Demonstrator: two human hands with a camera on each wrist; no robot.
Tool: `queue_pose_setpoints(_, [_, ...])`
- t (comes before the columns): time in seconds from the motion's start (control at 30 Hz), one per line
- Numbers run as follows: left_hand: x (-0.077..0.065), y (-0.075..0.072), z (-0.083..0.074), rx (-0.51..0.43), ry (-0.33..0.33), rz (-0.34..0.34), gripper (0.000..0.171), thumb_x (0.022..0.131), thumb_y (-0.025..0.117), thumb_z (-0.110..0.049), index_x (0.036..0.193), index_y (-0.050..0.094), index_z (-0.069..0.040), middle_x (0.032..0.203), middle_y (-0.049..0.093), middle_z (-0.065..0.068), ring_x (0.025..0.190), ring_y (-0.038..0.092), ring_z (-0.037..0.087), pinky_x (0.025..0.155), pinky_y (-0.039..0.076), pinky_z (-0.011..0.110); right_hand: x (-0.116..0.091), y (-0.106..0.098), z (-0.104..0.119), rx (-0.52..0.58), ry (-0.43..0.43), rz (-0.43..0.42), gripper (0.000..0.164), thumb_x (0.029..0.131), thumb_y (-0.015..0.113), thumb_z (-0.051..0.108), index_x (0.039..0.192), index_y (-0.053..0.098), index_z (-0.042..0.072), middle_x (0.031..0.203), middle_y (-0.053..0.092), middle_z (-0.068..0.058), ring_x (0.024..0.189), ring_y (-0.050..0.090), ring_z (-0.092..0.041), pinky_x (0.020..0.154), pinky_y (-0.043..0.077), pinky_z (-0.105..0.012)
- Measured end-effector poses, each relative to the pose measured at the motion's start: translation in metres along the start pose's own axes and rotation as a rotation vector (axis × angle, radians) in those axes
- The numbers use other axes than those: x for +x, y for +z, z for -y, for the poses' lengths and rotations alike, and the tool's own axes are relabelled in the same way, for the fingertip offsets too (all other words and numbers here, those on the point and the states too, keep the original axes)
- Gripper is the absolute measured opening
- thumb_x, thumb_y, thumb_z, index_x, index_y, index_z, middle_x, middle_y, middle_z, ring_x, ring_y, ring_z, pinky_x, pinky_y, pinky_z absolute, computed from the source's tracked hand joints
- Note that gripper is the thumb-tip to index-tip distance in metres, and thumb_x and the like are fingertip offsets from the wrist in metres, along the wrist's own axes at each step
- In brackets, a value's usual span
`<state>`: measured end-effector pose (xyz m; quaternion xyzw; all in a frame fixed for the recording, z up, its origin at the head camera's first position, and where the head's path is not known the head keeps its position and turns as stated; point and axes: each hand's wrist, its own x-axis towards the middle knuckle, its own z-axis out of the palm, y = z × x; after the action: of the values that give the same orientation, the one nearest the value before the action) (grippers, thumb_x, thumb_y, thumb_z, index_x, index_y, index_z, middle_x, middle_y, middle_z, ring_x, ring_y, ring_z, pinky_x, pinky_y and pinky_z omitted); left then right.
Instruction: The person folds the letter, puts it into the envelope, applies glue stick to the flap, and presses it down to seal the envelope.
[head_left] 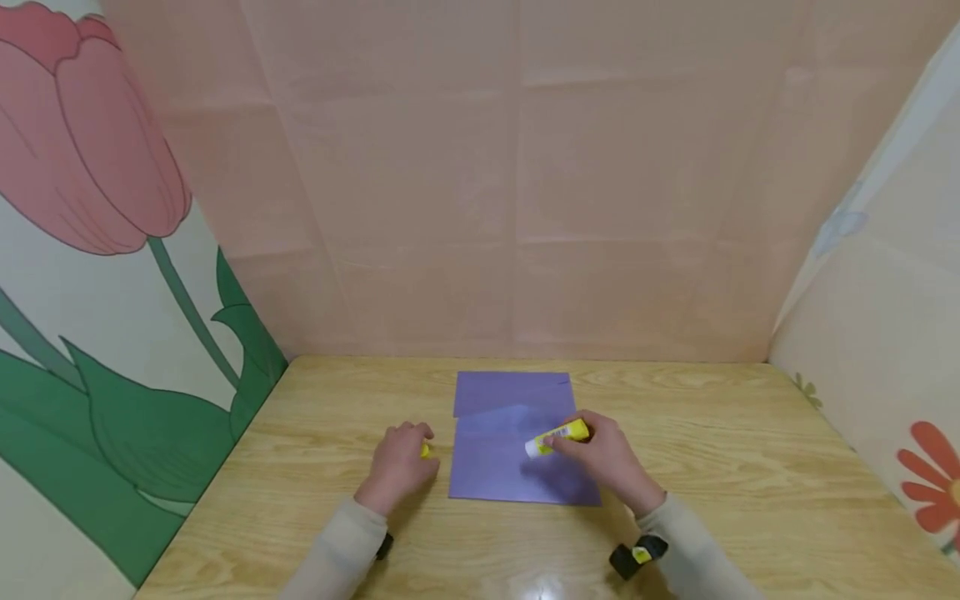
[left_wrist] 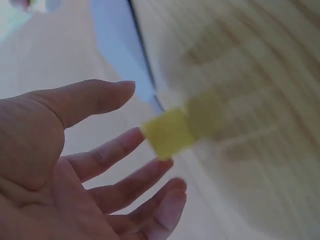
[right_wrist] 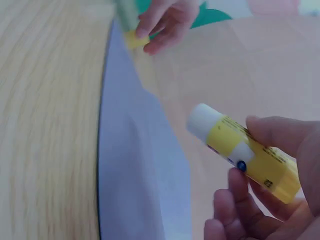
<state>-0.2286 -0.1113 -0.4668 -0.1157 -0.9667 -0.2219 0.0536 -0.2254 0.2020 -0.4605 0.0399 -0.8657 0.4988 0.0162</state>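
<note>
My right hand [head_left: 609,460] holds a yellow glue stick [head_left: 572,431] between thumb and fingers, tilted above the purple paper [head_left: 487,471]. In the right wrist view the glue stick [right_wrist: 255,159] has a white end pointing away from the palm. Left of the paper, my left hand [head_left: 397,468] is low over the table beside a small yellow cap [left_wrist: 169,134]. The left thumb stands apart from the cap, while the fingertips are close to it; whether they touch is unclear. A crease crosses the paper, with its upper part like a flap.
The wooden table [head_left: 750,467] carries the paper near its middle. A pinkish cloth backdrop [head_left: 517,183] rises at the far edge. Flower-patterned panels stand at the left [head_left: 112,333] and right [head_left: 885,333] sides.
</note>
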Motion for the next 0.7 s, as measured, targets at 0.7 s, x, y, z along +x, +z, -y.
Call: queue_pose_setpoints(0.7, [-0.037, 0.018, -0.064, 0.237, 0.249, 0.277, 0.064, 0.077, 0.081, -0.043, 0.127, 0.065, -0.005, 0.124, 0.058, 0.016, 0.117, 0.052, 0.031, 0.088, 0.05, 0.049, 0.03, 0.041, 0.022, -0.102, -0.226, -0.002, 0.023, 0.09, 0.076, 0.023, 0.105, 0.062, 0.012, 0.084, 0.07, 0.001, 0.073, 0.061, -0.013, 0.063, 0.051, -0.027])
